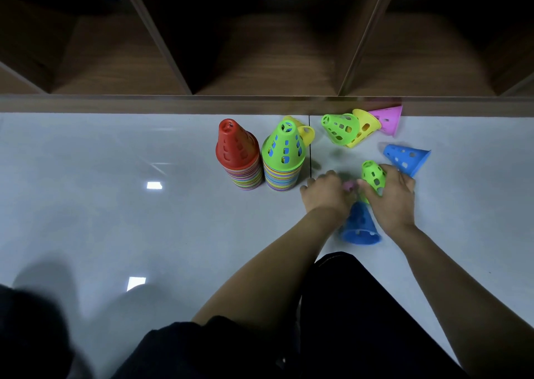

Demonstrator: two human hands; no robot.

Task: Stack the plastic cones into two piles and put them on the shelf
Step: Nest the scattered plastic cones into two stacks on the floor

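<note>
Cones (367,127) lie scattered right of centre, near two tall piles (283,159) below the shelf (260,105). We judge gathering is underway: our right hand (396,196) grasps a green cone (374,176); our left hand (326,195) is blurred, grasp unclear. Next, it needs nesting onto a pile.

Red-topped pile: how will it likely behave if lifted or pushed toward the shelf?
The red-topped pile shows many thin nested rims, so probably stiff and light for its size. Gripped only at the top, upper cones may lift off alone. It stands upright on the glossy floor, so a low push would likely slide it rather than tip it.
</note>
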